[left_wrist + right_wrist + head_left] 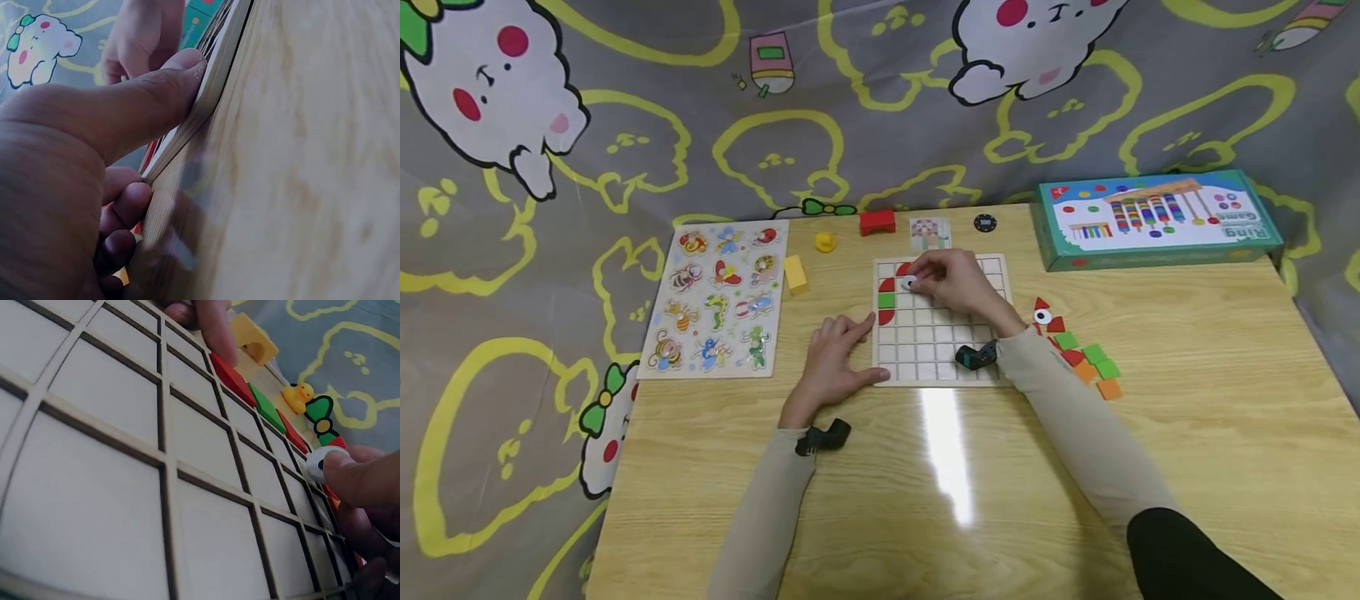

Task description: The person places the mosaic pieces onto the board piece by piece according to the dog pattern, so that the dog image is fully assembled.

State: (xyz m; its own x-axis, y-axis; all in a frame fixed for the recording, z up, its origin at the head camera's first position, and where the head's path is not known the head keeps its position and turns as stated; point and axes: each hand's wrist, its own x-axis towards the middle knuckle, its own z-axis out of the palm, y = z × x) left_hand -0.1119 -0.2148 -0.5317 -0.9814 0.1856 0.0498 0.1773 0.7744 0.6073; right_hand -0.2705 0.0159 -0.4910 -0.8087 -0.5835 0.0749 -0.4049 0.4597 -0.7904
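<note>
Over the upper left part of a white wooden grid board [936, 367], my right hand [958, 283] pinches a round white eye piece [317, 464] with a black pupil. The eye piece is right at the grid cells beside the placed tiles. Along the board's left column sit a red tile [232, 380], a green square tile [267, 407] and another red tile [292, 430]. A further red piece [903, 268] lies in the top row, partly behind my fingers. My left hand [835, 362] rests at the board's left edge, its thumb [156, 94] and index finger spread apart and touching the rim.
Loose red, green and orange tiles [1093, 362] and another eye piece [1042, 317] lie right of the board. An insect puzzle board [745, 333] is at left, a game box [1157, 221] at back right. Behind the board are a yellow duck [825, 242], red block [877, 222], card [930, 233] and black chip [985, 222].
</note>
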